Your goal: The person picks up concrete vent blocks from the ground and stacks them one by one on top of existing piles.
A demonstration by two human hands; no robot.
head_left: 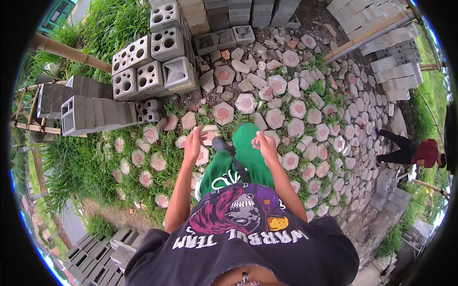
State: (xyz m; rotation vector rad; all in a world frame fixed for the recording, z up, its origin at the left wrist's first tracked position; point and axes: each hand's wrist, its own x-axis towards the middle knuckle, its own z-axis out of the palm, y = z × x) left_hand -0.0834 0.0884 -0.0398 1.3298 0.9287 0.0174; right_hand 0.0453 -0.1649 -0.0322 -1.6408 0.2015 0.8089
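We see the left hand [193, 144] loosely uncurled, the right hand [265, 146] curled (its grip we cannot tell), above hexagonal pavers [223, 114].

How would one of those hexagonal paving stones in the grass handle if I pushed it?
The paving stone looks like concrete, so it's probably rigid and fairly heavy. Its flat, six-sided shape suggests it wouldn't readily roll. The grass around it might hold it in place.
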